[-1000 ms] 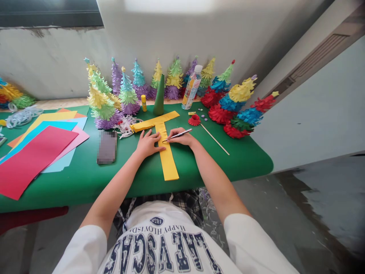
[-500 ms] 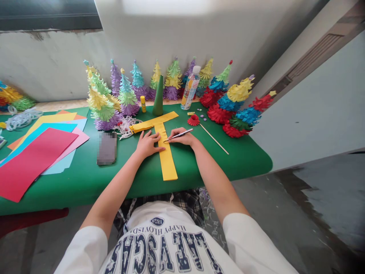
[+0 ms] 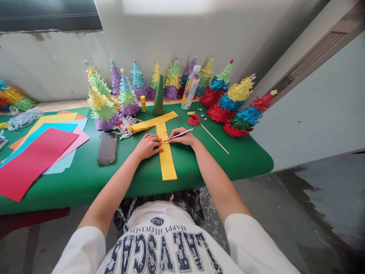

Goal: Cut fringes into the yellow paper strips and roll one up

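Note:
A yellow paper strip (image 3: 168,166) lies lengthwise toward me, with small cuts along its upper part. My left hand (image 3: 148,147) rests at its left edge, fingers curled together and thumb touching the paper. In my right hand (image 3: 182,137) is a slim silver pen (image 3: 184,133), held in a pinch; its tip meets the strip near the cuts. Across the strip's far end lies a second yellow strip (image 3: 159,120), fringed along its lower left side. Behind them stands a bare green paper cone (image 3: 158,99).
Several fringed paper trees (image 3: 129,93) line the wall, beside a plastic bottle (image 3: 190,89). A glue stick (image 3: 143,104), phone (image 3: 107,148), red fringed paper ring (image 3: 194,120) and thin wooden stick (image 3: 214,138) surround the work. Coloured sheets (image 3: 42,156) lie left on the green tabletop (image 3: 76,182).
My left hand has drawn slightly left, its fingers now curled closer together at the strip's edge. My right hand and the pen stay at almost the same spot.

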Demonstrator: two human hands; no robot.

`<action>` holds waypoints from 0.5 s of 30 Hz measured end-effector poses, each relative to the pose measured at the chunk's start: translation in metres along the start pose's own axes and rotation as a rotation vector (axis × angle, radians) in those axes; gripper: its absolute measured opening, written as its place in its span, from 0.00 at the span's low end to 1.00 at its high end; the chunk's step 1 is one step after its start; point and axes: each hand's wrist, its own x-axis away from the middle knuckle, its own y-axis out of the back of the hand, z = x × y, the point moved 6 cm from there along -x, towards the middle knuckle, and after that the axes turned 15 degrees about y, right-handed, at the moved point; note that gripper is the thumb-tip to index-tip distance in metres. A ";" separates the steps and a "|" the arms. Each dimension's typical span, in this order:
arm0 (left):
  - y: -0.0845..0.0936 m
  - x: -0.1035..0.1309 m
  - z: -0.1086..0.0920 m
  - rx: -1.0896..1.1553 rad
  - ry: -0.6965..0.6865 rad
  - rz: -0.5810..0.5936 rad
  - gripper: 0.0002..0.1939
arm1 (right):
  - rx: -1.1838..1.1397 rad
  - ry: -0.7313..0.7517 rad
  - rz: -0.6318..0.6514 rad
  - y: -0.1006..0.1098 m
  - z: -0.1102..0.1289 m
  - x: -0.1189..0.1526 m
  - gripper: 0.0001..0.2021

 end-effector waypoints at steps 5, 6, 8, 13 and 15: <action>0.002 -0.003 -0.001 -0.028 0.024 0.015 0.13 | 0.008 0.009 0.005 0.001 0.001 -0.001 0.15; 0.002 -0.003 -0.001 -0.032 0.028 0.013 0.12 | 0.007 0.009 0.009 0.002 0.001 -0.001 0.15; 0.002 -0.003 -0.001 -0.034 0.036 0.008 0.12 | 0.008 0.011 0.014 0.004 0.001 0.000 0.14; 0.001 -0.003 0.001 -0.021 0.041 0.003 0.11 | 0.043 0.017 0.018 0.009 0.003 0.003 0.14; 0.001 -0.003 0.002 -0.021 0.043 -0.001 0.12 | 0.047 0.019 0.022 0.010 0.004 0.004 0.13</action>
